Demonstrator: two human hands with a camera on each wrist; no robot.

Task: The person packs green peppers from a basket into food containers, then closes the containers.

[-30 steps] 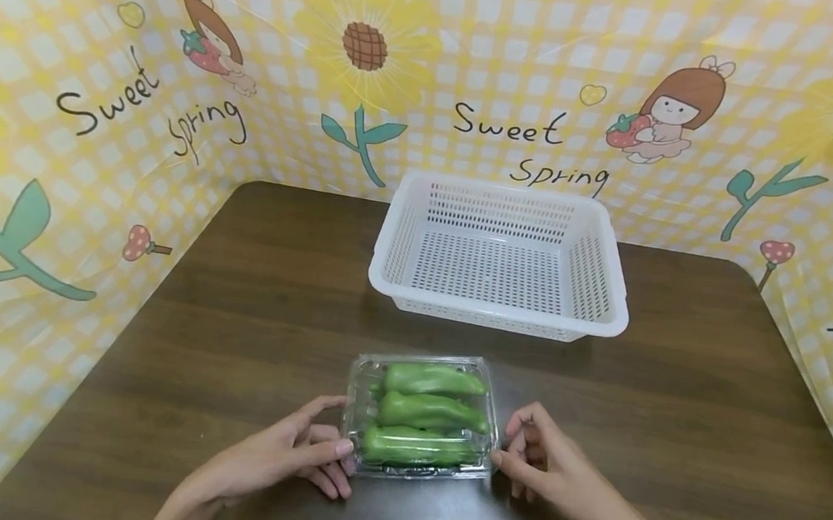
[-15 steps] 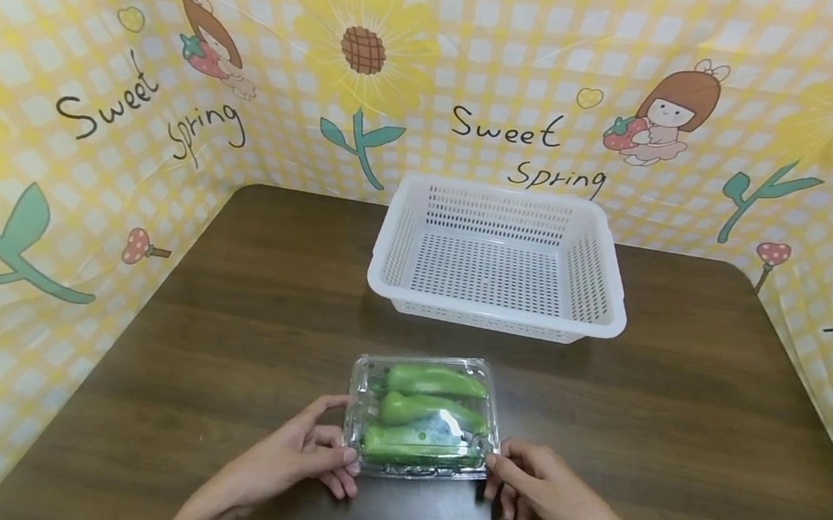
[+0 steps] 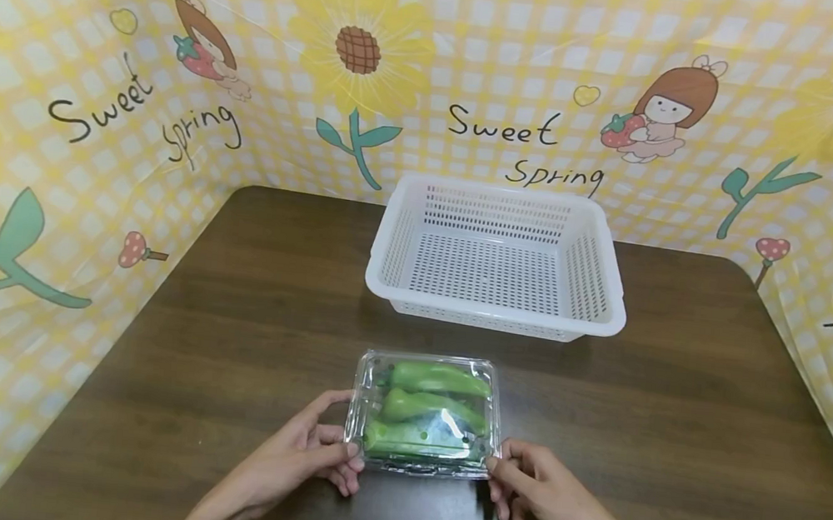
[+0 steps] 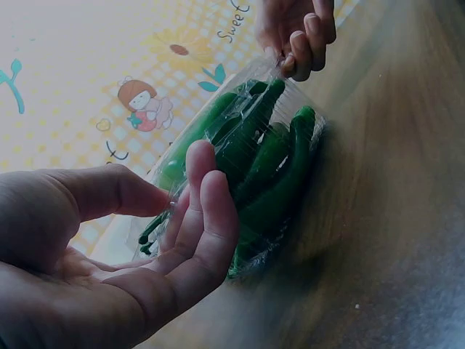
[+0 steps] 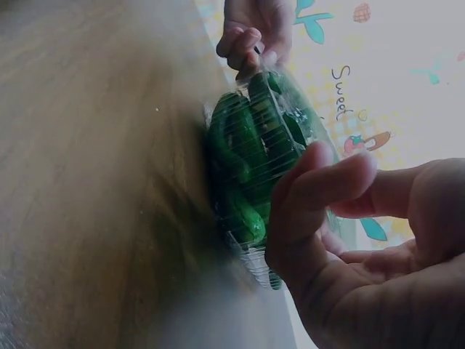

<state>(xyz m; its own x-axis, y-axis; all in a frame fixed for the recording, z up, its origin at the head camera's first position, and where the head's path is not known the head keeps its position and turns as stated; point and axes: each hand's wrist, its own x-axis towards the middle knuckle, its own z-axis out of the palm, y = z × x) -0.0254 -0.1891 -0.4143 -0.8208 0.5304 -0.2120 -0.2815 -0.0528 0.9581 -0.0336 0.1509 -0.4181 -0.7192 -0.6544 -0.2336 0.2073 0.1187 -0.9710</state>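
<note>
We see a clear plastic clamshell box lying on the dark wooden surface, near its front edge and in front of a white perforated basket that stands well apart from it, farther back. Inside the box lie three green peppers, side by side, their length running left to right.

The left hand is at the box's near left corner. Its thumb comes in over the top edge while its fingers curl against the side and under the lid; we read this as a pinch on the corner of the box. The left wrist view shows the fingertips pressed on the clear plastic, with the peppers right behind it.

The right hand holds the near right corner in much the same way: thumb on one face, fingers bent round the other, gripping the rim of the box. From the right wrist view the plastic is blurred where the fingers meet it, so we cannot tell whether they hold the lid alone or lid and base together.

The box looks closed, its lid lying flat over the peppers. Behind the surface on three sides hangs a yellow checked backdrop printed with sunflowers, cartoon figures and the words "Sweet Spring".
</note>
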